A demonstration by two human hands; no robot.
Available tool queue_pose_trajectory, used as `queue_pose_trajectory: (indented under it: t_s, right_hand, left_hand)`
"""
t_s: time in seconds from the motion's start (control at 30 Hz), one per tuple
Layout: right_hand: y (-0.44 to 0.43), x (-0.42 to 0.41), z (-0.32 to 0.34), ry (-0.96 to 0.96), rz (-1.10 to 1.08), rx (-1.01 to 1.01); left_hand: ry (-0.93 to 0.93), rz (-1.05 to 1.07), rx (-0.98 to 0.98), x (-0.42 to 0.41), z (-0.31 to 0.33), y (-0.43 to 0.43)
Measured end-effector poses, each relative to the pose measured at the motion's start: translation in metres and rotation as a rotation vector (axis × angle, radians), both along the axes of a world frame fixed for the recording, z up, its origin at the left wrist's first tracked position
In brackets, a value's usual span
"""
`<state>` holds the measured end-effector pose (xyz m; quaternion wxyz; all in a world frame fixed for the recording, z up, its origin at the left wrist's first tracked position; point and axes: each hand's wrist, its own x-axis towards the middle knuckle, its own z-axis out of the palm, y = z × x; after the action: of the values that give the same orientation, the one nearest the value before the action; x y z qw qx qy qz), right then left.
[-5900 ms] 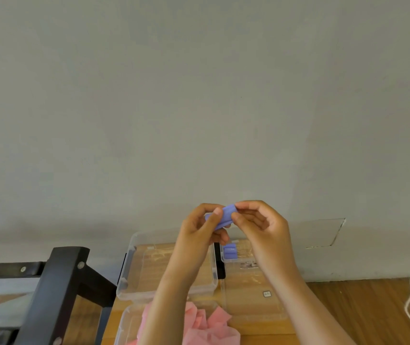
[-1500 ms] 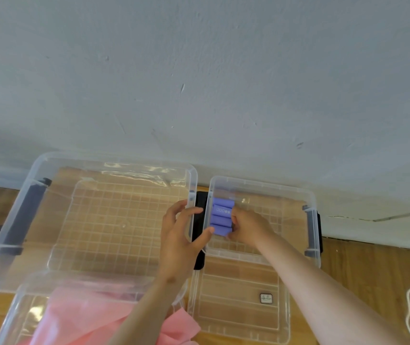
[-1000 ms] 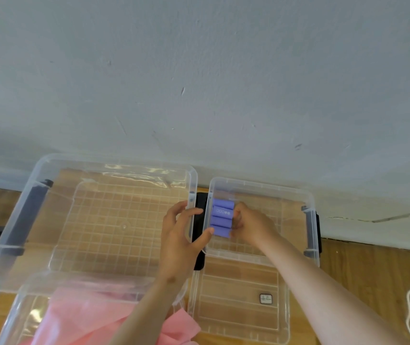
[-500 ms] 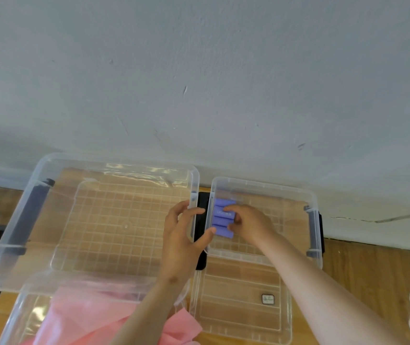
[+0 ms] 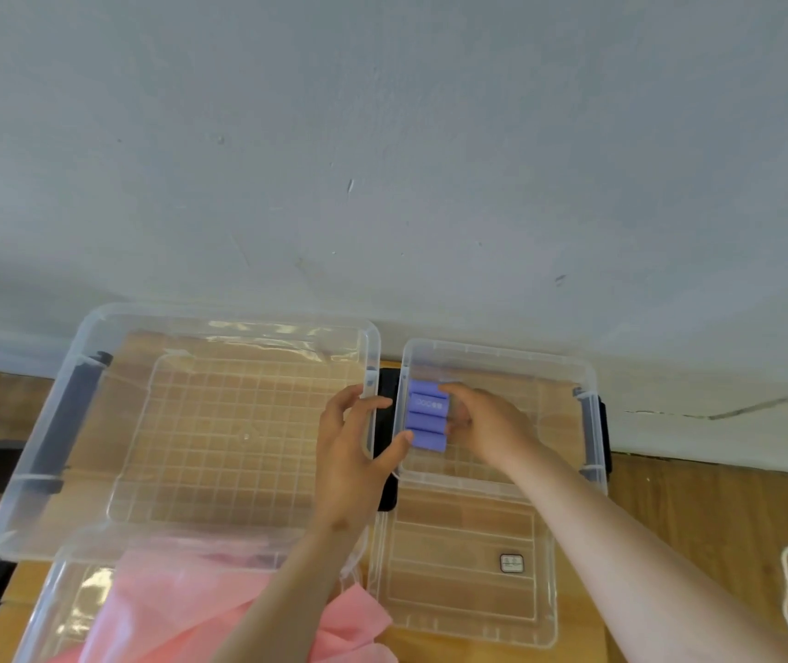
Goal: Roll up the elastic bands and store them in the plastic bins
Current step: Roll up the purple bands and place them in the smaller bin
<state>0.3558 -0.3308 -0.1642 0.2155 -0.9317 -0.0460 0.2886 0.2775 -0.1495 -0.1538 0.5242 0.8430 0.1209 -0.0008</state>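
Grey plaster wall (image 5: 382,136) behind a wooden table (image 5: 717,519) that carries two clear plastic bins side by side: large bin (image 5: 38,461) on the left, small bin (image 5: 502,349) on the right, with a black latch (image 5: 387,390) between them. A clear lid (image 5: 463,590) lies in front of the small bin. Loose pink bands (image 5: 181,605) fill a third container at the near left edge.

Four purple rolls (image 5: 425,416) lie inside the small bin, packed against its left wall in a column running from near to far. Each roll's long axis runs left to right, parallel to the bin's back wall.

The left hand (image 5: 353,457) straddles the latch. Its fingers curl over the large bin's right rim and its thumb hooks onto the small bin's left wall, apparently steadying it.

The right hand (image 5: 487,423) is inside the small bin, just right of the column. Its bent fingers meet the rolls' right ends and its forefinger reaches the farthest roll. Whether it pinches a roll or only presses cannot be told.

The column thus lies between the two hands, leftward of the right hand, which is the hand placed to work on it. Any tidying push would probably run along the rolls' axes towards the left wall, and the pink bands are not yet rolled.
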Motion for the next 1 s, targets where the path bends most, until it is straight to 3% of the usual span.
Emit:
queue_pose_trajectory:
  t_s: [0.17, 0.27, 0.53, 1.0]
  right_hand:
    - [-0.005, -0.008, 0.026, -0.073, 0.004, 0.002]
    - [-0.004, -0.017, 0.044, -0.131, 0.023, 0.005]
    - [0.008, -0.043, 0.087, -0.283, 0.080, 0.056]
    - [0.059, -0.100, 0.143, -0.383, 0.228, 0.072]
  left_hand:
    - [0.008, -0.025, 0.065, 0.001, 0.003, 0.000]
    - [0.021, -0.072, 0.206, 0.001, 0.007, 0.002]
    - [0.096, -0.352, 0.459, -0.008, 0.030, 0.016]
    - [0.011, -0.366, 0.661, -0.057, 0.098, 0.062]
